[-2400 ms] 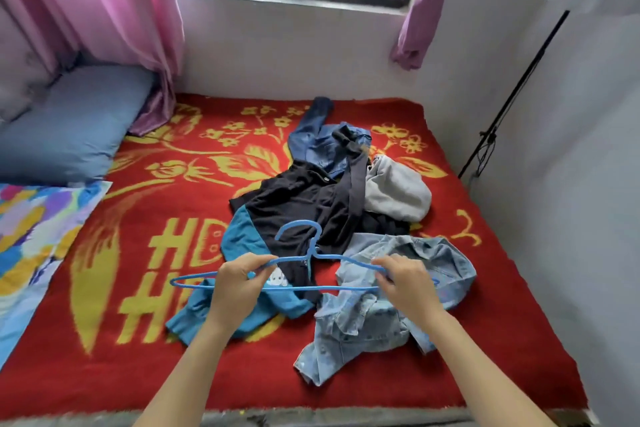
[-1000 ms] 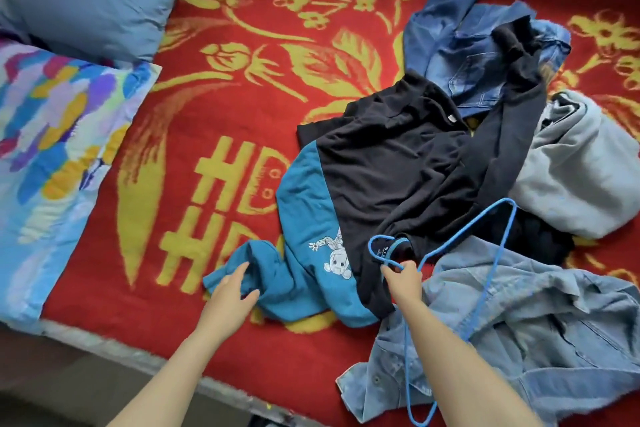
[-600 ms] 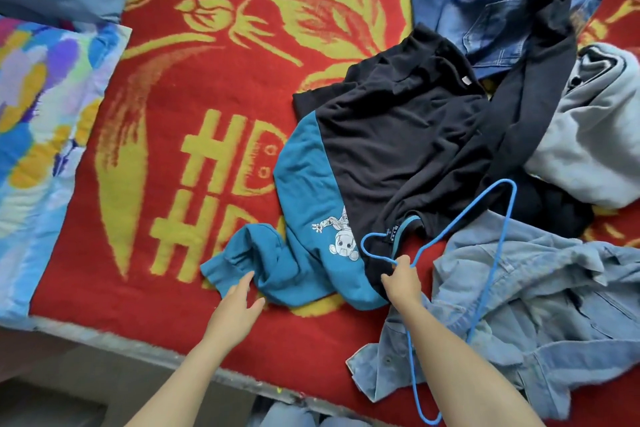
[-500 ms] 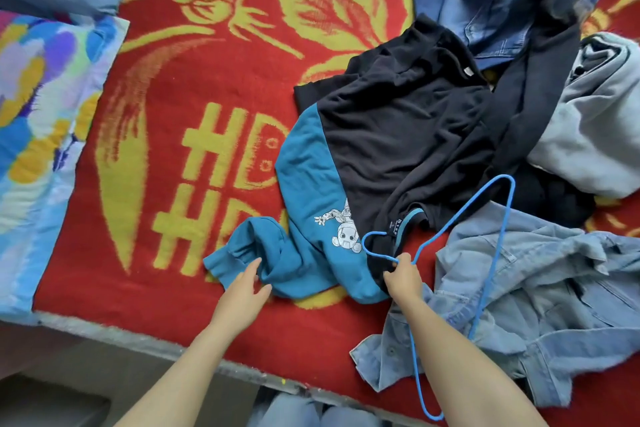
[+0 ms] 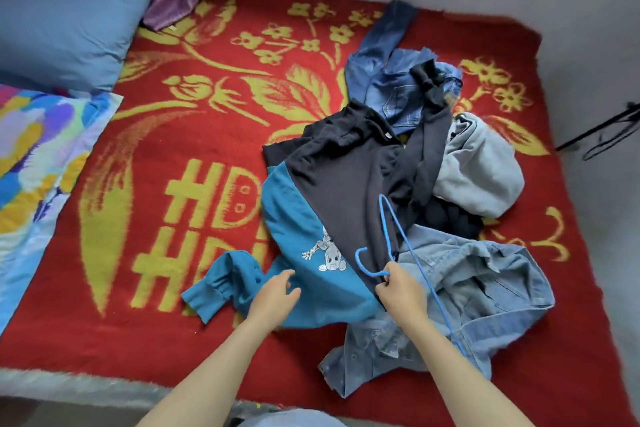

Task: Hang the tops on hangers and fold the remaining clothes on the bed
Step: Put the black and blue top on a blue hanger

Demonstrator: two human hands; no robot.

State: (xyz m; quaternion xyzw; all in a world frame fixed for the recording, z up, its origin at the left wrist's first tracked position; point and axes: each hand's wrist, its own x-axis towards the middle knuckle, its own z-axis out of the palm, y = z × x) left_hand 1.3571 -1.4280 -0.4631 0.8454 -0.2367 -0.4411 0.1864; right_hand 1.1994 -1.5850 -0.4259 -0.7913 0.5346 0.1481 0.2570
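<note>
A snag is likely if the hanger (image 5: 387, 218) is swung toward the top (image 5: 343, 184) without first being lifted, since its lower arm is stretched across the denim jacket (image 5: 491, 288) under the right forearm. The thin wire could also twist in the grip, as it is pinched at one spot only. The top could be dragged askew if it is pulled by the teal part alone, because a black sleeve is draped over the jeans (image 5: 391, 90) and the grey garment (image 5: 481, 170) beyond. The right hand (image 5: 401, 289) is curled round the hanger's neck just below the hook, and the frame rises ahead of those fingers (image 5: 390, 274) over the black cloth. The left hand (image 5: 275, 296) is loosely spread and holds nothing. The teal panel lies directly under its fingertips (image 5: 287, 276), though contact cannot be confirmed, and the bunched teal sleeve lies just to their left.
</note>
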